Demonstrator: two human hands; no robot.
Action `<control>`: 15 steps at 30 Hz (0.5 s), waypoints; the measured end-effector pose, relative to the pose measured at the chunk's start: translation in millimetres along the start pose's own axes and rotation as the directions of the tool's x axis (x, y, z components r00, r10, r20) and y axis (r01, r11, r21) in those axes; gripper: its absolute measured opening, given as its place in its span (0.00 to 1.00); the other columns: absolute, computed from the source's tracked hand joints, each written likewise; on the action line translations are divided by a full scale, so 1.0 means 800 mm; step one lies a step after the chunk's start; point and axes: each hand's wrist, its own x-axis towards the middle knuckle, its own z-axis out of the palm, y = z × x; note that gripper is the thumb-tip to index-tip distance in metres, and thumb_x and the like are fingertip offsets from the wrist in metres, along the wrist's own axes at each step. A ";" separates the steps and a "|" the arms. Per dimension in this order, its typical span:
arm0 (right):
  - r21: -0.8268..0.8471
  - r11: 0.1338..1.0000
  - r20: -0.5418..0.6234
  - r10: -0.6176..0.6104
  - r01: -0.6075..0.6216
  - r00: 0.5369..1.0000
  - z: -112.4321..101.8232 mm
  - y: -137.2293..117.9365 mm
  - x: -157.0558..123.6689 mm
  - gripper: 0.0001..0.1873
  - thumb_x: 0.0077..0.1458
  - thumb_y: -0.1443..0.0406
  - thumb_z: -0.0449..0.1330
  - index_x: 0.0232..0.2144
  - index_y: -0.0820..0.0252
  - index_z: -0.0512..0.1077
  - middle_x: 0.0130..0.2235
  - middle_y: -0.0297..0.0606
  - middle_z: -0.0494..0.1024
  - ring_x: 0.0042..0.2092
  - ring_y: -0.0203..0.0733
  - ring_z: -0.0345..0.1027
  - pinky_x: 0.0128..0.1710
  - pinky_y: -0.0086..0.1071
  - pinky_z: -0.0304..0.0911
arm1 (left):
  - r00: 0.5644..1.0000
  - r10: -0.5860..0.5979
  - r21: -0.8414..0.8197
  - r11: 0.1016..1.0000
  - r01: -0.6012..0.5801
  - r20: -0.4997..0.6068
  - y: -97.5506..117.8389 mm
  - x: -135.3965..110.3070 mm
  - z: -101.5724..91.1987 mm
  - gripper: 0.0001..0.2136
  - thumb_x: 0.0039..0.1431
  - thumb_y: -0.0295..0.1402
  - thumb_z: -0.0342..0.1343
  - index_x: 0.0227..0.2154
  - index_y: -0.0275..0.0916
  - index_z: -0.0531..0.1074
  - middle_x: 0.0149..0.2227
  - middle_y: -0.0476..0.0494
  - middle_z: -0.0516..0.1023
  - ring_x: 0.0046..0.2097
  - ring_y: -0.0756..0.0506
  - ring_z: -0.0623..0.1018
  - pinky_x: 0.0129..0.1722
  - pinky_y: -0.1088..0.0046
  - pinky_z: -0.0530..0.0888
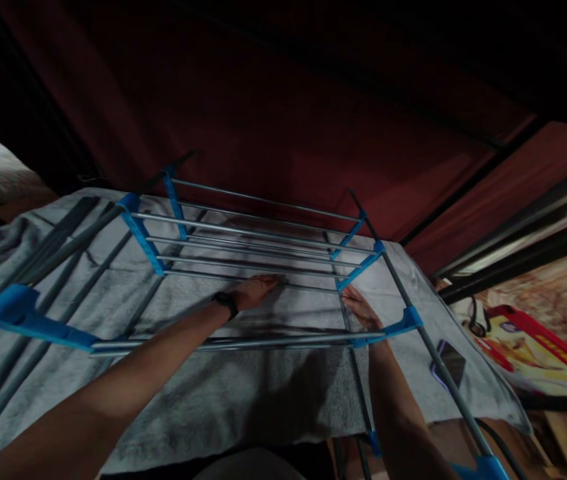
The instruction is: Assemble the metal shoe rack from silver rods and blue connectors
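In the head view, one tubular rack [273, 342], with three blue brackets [140, 235] on its left side, sits on one grey cloth [203, 393] near one phone [449, 363], two hands reaching in, left hand [256, 291] at a rod [308, 288], right hand [360, 310] beside a right-side bracket [363, 265], fingers slightly curled, whether gripping I cannot tell.

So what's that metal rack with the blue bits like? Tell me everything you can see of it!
The rack has thin, silvery bars that look like metal, joined by bright blue connectors that look plastic. Longer, darker poles run from the far end toward the person. It rests on a grey cloth, seemingly on its side. The left hand is at a far-section bar, the right hand beside a connector; whether either touches is unclear.
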 end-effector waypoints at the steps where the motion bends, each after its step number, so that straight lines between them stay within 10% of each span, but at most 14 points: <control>1: -0.002 1.000 0.009 0.019 -0.019 1.000 -0.001 0.003 0.004 0.26 0.40 0.54 0.74 0.45 0.48 0.78 0.51 0.36 0.81 0.61 0.54 0.67 0.66 0.51 0.58 | 1.000 0.010 0.026 1.000 -0.011 0.006 0.007 0.015 0.008 0.23 0.65 0.27 0.51 0.63 0.37 0.72 0.65 0.34 0.74 0.66 0.40 0.73 0.67 0.60 0.67; 8: -0.100 0.988 -0.047 0.110 -0.114 0.993 -0.005 0.022 0.012 0.28 0.41 0.55 0.73 0.48 0.40 0.77 0.54 0.30 0.79 0.55 0.50 0.69 0.62 0.49 0.64 | 0.999 0.022 0.056 0.998 -0.024 0.037 0.046 0.098 0.047 0.21 0.62 0.20 0.51 0.54 0.37 0.78 0.54 0.34 0.82 0.56 0.41 0.80 0.59 0.63 0.74; 15: -0.142 0.983 -0.054 0.114 -0.120 0.992 -0.004 0.023 0.015 0.28 0.43 0.56 0.71 0.50 0.42 0.75 0.52 0.31 0.79 0.53 0.48 0.68 0.58 0.44 0.64 | 0.995 0.083 -0.033 0.996 -0.081 0.049 0.038 0.105 0.058 0.28 0.56 0.14 0.47 0.57 0.37 0.76 0.56 0.36 0.80 0.57 0.43 0.79 0.63 0.65 0.70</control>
